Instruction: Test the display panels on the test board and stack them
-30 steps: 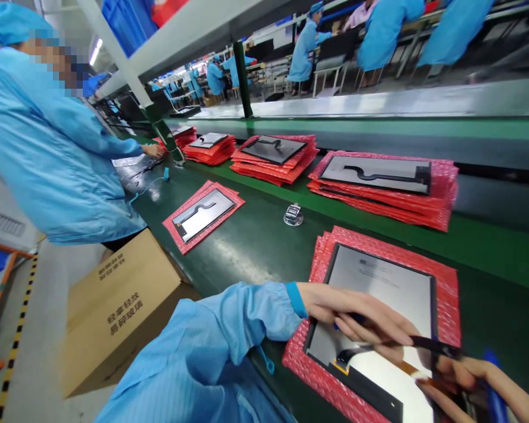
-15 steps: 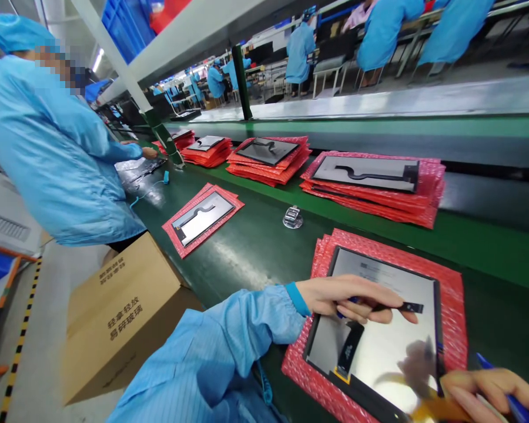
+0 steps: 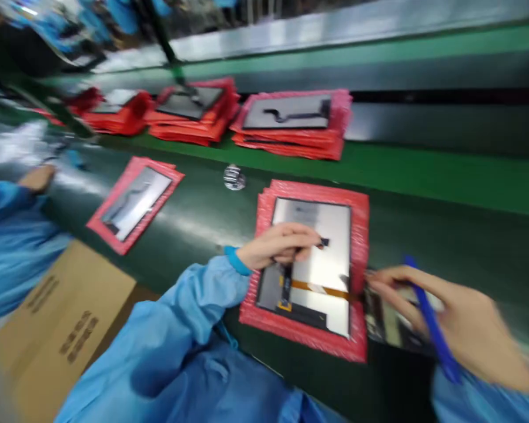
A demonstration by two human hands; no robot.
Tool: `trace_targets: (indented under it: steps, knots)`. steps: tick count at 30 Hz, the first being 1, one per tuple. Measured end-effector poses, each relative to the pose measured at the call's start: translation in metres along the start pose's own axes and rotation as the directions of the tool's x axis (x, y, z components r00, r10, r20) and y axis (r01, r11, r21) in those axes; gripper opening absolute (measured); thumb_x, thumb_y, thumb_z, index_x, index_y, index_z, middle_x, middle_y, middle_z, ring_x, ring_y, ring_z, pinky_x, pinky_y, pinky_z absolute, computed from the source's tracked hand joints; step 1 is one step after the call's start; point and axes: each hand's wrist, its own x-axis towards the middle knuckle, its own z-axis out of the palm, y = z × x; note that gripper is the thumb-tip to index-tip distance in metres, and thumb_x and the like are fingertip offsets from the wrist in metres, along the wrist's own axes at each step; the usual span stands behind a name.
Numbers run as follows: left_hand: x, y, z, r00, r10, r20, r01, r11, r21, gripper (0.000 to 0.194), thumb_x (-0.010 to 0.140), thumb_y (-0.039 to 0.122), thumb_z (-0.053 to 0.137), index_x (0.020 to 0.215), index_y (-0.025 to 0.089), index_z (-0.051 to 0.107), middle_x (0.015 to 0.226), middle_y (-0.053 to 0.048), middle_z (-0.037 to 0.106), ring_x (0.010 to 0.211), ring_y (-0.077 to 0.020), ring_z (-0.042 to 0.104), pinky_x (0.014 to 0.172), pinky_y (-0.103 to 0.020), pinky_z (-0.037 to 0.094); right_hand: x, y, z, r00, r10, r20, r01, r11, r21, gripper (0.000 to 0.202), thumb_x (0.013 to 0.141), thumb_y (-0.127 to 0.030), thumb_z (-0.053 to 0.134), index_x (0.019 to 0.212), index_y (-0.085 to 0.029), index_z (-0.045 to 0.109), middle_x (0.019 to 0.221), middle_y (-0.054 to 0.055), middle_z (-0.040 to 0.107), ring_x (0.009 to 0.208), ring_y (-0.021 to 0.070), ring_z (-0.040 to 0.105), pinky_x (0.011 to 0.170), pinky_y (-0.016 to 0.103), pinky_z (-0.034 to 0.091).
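A display panel (image 3: pixel 308 217) with a grey-silver back lies on red bubble-wrap bags (image 3: pixel 357 235) on the green bench. My left hand (image 3: pixel 282 244) is over the panel, fingers closed on a black flex cable (image 3: pixel 286 282) whose connector end pokes out past the fingertips. An orange ribbon (image 3: pixel 330 291) crosses the panel below this hand. To the right of the panel, my right hand (image 3: pixel 458 311) is closed, with a blue pen-shaped tool (image 3: pixel 432 323) held across it. Its fingertips are beside a blurred dark and silvery object (image 3: pixel 379 314), partly hidden by the hand.
Stacks of red bags topped with panels (image 3: pixel 291 126) line the back ledge. Another bagged panel (image 3: pixel 136 200) lies left, with a small clear round item (image 3: pixel 234 177) beyond it. A cardboard box (image 3: pixel 62 329) stands front left. A co-worker's hand (image 3: pixel 37 178) is at far left.
The view has swung right and down and is blurred. My right hand has moved off the panel to its right side, and the orange ribbon now lies across the panel. My left hand keeps its pinch.
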Motion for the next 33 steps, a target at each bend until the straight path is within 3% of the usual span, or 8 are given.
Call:
trace_targets:
  steps: [4,7,13,17,22,27,30,33]
  knots:
    - [0.003,0.001,-0.003,1.000,-0.022,0.012,0.023,1.000,-0.017,0.021,0.085,0.035,0.068,0.081,0.014,0.063,0.049,0.007,0.051,0.035,-0.0005,0.017,0.035,-0.017,0.010,0.003,-0.005,-0.005,0.971,-0.032,0.236,0.026,0.999,0.028,0.025,0.082,-0.034,0.074,0.084,-0.024,0.052,0.076,0.000,0.062,0.068,0.0201,0.061,0.063,0.031,0.045]
    - [0.004,0.000,-0.005,1.000,-0.028,0.012,0.028,1.000,-0.013,0.019,0.086,0.032,0.067,0.079,0.015,0.062,0.045,0.009,0.043,0.036,-0.0007,0.016,0.037,-0.017,0.011,0.006,-0.004,-0.002,0.949,-0.018,0.314,-0.001,0.998,0.061,0.026,0.081,-0.023,0.072,0.081,-0.023,0.046,0.077,0.000,0.056,0.070,0.0176,0.055,0.063,0.027,0.040]
    - [0.002,0.001,-0.002,0.998,-0.043,-0.035,0.044,0.999,0.031,0.023,0.083,0.034,0.068,0.072,0.017,0.057,0.043,0.010,0.035,0.036,-0.0016,0.016,0.037,-0.018,0.013,0.006,-0.012,0.002,0.951,-0.076,0.301,0.019,0.982,0.188,0.030,0.072,-0.006,0.069,0.086,-0.022,0.048,0.083,0.000,0.059,0.080,0.0174,0.053,0.069,0.025,0.041]
    - [0.002,0.005,0.000,0.998,-0.040,-0.048,0.042,0.998,0.045,0.022,0.082,0.033,0.067,0.071,0.017,0.058,0.043,0.010,0.034,0.036,-0.0018,0.016,0.037,-0.018,0.014,0.007,-0.013,0.006,0.960,-0.085,0.266,0.031,0.979,0.200,0.030,0.068,-0.004,0.065,0.083,-0.022,0.046,0.080,-0.002,0.057,0.075,0.0157,0.052,0.066,0.024,0.038]
    - [0.000,0.009,-0.001,0.999,-0.012,-0.037,0.013,1.000,0.025,0.017,0.082,0.031,0.067,0.074,0.016,0.062,0.043,0.009,0.038,0.036,-0.0018,0.018,0.035,-0.018,0.012,0.007,-0.014,0.008,0.988,0.004,0.153,-0.044,0.965,0.257,0.033,0.061,-0.004,0.063,0.080,-0.022,0.042,0.074,-0.004,0.053,0.064,0.0124,0.046,0.060,0.025,0.033]
    - [-0.003,0.007,-0.001,0.998,0.023,-0.052,-0.019,0.997,0.068,0.017,0.084,0.030,0.066,0.075,0.016,0.063,0.043,0.007,0.045,0.035,-0.0017,0.018,0.034,-0.018,0.013,0.007,-0.021,0.012,0.988,0.036,0.149,-0.118,0.798,0.591,0.024,0.082,-0.018,0.066,0.084,-0.023,0.043,0.081,-0.003,0.057,0.067,0.0117,0.053,0.062,0.024,0.041]
    - [-0.006,0.005,0.003,0.998,0.038,-0.054,-0.030,0.989,0.143,0.020,0.084,0.030,0.066,0.070,0.017,0.060,0.045,0.005,0.051,0.034,-0.0020,0.023,0.033,-0.019,0.014,0.008,-0.026,0.017,0.989,0.100,0.106,-0.145,0.701,0.698,0.032,0.087,-0.032,0.071,0.081,-0.022,0.041,0.086,-0.001,0.060,0.067,0.0106,0.056,0.063,0.025,0.045]
    - [-0.010,0.004,0.008,0.998,0.029,-0.050,-0.019,0.980,0.198,0.023,0.085,0.030,0.065,0.067,0.018,0.058,0.045,0.004,0.053,0.033,-0.0023,0.027,0.033,-0.020,0.014,0.008,-0.033,0.020,0.985,0.146,0.093,-0.162,0.584,0.795,0.037,0.090,-0.041,0.069,0.079,-0.023,0.038,0.088,0.001,0.064,0.063,0.0107,0.058,0.056,0.025,0.046]
